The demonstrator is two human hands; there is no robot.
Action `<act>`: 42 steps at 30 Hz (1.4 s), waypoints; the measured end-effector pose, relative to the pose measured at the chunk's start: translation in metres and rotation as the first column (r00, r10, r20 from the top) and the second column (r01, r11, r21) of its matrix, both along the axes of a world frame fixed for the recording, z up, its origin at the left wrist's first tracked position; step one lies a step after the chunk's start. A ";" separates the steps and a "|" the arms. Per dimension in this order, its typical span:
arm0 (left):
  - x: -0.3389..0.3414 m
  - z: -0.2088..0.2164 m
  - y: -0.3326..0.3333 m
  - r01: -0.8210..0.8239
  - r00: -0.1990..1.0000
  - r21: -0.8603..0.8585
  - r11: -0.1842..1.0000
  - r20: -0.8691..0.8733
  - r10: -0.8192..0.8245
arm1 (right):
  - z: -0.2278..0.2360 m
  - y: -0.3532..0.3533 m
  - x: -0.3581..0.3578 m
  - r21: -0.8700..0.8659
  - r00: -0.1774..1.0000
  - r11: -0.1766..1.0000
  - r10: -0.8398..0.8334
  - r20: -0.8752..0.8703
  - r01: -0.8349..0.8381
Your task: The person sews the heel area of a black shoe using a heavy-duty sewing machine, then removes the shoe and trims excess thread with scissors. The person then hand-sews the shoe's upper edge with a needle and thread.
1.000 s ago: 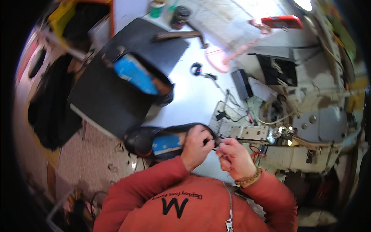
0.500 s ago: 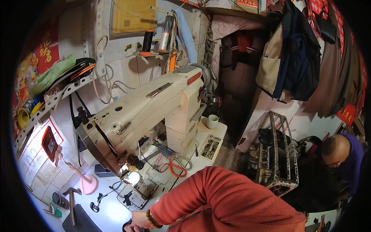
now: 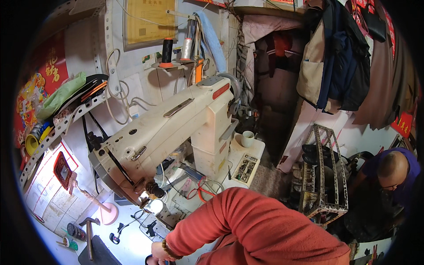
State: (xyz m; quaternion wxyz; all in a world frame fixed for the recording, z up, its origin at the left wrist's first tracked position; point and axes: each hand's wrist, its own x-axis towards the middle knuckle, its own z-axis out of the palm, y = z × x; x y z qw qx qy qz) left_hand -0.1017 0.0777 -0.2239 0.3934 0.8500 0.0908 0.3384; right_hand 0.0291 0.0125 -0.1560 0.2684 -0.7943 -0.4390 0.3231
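Observation:
My right arm, in a red sleeve with a beaded bracelet at the wrist, crosses the lower middle. At the lower edge my right hand (image 3: 160,252) is closed, fingers curled around something dark that the edge cuts off; its kind cannot be made out. My left hand is not in view. Just beyond the right hand stands a cream sewing machine (image 3: 165,119), its lit needle end above the white table (image 3: 128,247). Red-handled scissors (image 3: 202,190) lie behind my forearm, partly covered by the sleeve.
At left lie a hammer (image 3: 89,238), a dark flat pad (image 3: 99,252) and a pink stand (image 3: 107,214). Thread spools (image 3: 167,53) stand behind the machine. A cup (image 3: 247,139) and a parts tray (image 3: 246,168) sit at its far end. A person (image 3: 393,170) bends beside a metal rack (image 3: 324,172).
The view has shifted slightly. My right hand now sits lower against the picture's edge, and my sleeve covers more of the scissors. The person at right has raised their head a little.

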 end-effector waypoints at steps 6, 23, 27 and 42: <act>0.001 0.013 -0.005 0.029 1.000 -0.034 0.999 0.011 -0.029 | -0.011 0.003 0.010 -0.060 0.729 0.886 0.414 0.545 -0.459; 0.014 0.045 -0.016 -0.143 0.985 -0.571 0.809 -0.002 0.172 | 0.071 -0.080 -0.016 0.104 0.907 0.949 -0.247 -0.342 0.298; 0.033 0.045 0.004 -0.246 0.939 -0.531 0.811 0.077 0.335 | 0.038 -0.132 -0.007 0.243 0.961 0.943 -0.258 0.097 0.229; 0.006 0.044 -0.038 -0.265 0.948 -0.201 0.943 0.127 0.293 | -0.039 -0.193 0.015 0.565 0.680 0.805 -0.311 0.665 -0.184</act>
